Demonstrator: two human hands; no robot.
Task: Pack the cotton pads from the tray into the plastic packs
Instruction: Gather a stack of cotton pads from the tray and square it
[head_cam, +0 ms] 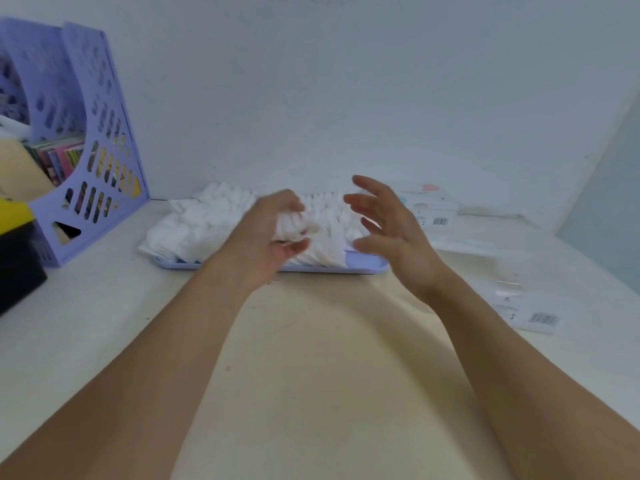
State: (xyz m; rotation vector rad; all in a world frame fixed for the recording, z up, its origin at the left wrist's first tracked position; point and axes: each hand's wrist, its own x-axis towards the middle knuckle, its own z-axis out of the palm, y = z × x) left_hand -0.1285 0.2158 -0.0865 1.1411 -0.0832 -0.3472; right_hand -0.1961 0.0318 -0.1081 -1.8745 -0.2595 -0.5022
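From the head camera, the step in hand looks like gathering a bunch of pads off the heap before bagging them, and it would go best if the bunch is squared into a neat stack between both palms, edges aligned, so it slides into a pack mouth without snagging or shedding loose pieces. The left hand (277,233) is curled round a small clump of white, soft cotton pads (294,225), thumb below and fingers wrapped over the top, holding it just above the pile. The right hand (384,230) hovers just beside that clump, its fingers (367,187) spread wide and slightly bent, gripping nothing; whether a fingertip brushes the pads is blurred and cannot be told. It seems poised to close against the clump from the other side. The rest of the loose white cotton pads (194,226) lie heaped high on the shallow lilac plastic tray (367,263), spilling over its left edge, on the pale cream tabletop (329,358) against the white wall. The clear flat plastic packs with barcode labels (519,296) lie to the right of the tray, near but apart from both hands, with another white printed pack (431,209) farther back by the wall; none looks opened, though the film is hard to read. At far left stands a lilac perforated plastic file holder (86,150) with books inside.
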